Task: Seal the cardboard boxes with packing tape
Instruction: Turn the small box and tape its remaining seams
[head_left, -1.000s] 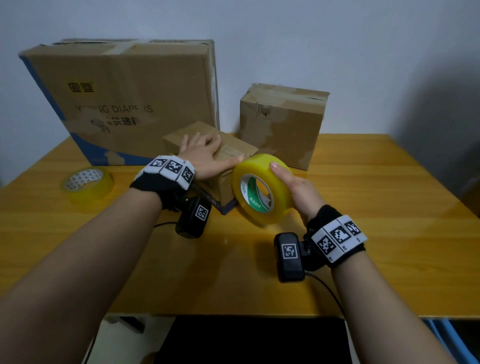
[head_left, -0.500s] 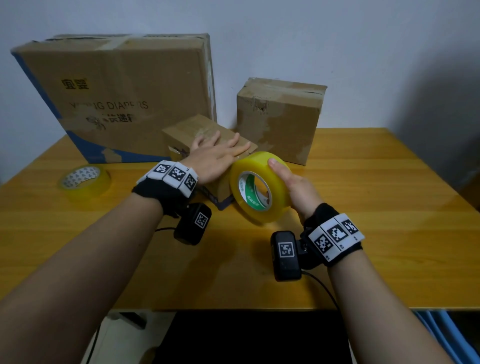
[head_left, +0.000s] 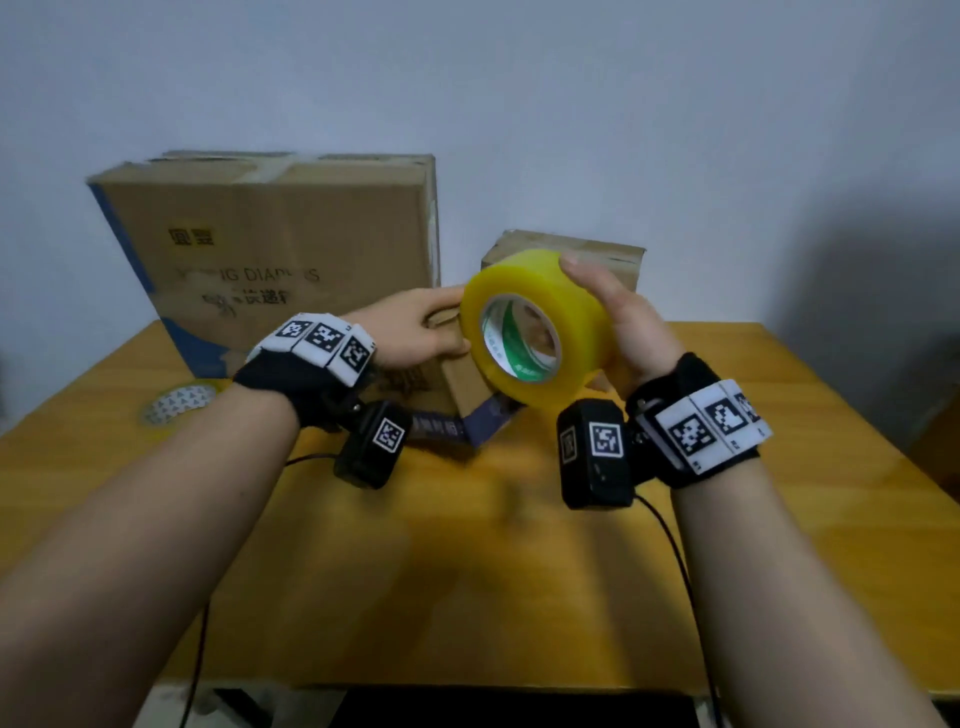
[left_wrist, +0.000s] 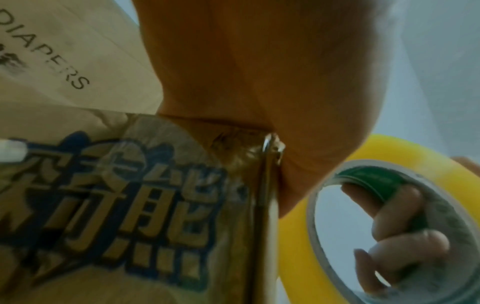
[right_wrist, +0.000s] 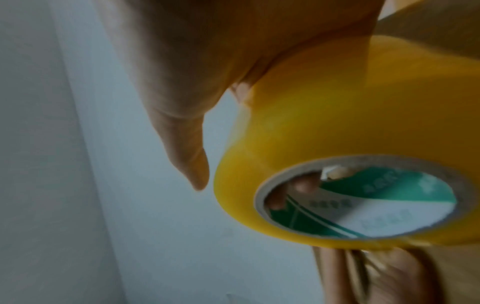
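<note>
My right hand holds a yellow packing tape roll up in the air, thumb on its outer face and fingers hooked through the core. The roll hangs just right of a small cardboard box printed with blue characters. My left hand grips the small box at its top, thumb on the near face, fingers over the top and partly hidden behind the roll. The box looks raised or tipped, its dark blue lower edge showing.
A large diaper carton stands at the back left against the wall. A medium cardboard box sits behind the roll. A second, flatter tape roll lies on the wooden table at the left.
My right hand has lifted the roll up off the table. My left hand went from lying flat on the small box to gripping it, and the box has come up.
</note>
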